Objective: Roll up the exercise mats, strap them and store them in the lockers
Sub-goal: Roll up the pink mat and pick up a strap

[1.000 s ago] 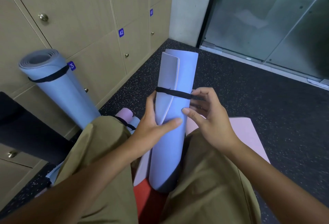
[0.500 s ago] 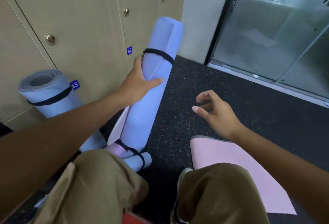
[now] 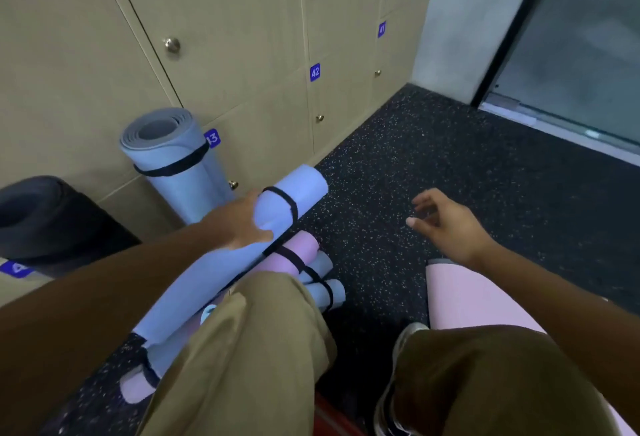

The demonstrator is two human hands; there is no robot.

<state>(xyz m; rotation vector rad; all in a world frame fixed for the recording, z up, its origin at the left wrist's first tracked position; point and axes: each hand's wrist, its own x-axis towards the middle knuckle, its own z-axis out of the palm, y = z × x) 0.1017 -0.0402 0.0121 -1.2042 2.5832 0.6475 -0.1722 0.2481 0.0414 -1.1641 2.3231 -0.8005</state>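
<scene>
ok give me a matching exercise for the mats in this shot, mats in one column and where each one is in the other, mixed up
1. lavender rolled mat
2. light blue rolled mat
3. flat pink mat
4. black rolled mat

a. unrolled on the floor, under the right arm
b. upright against the lockers by tag 43
c. far left, by the lockers
d. gripped by the left hand

Pairs: 1-d, 2-b, 3-a, 4-c

rolled mat (image 3: 221, 262) atop mat pile (image 3: 311, 273), lockers (image 3: 242, 55) behind
</scene>
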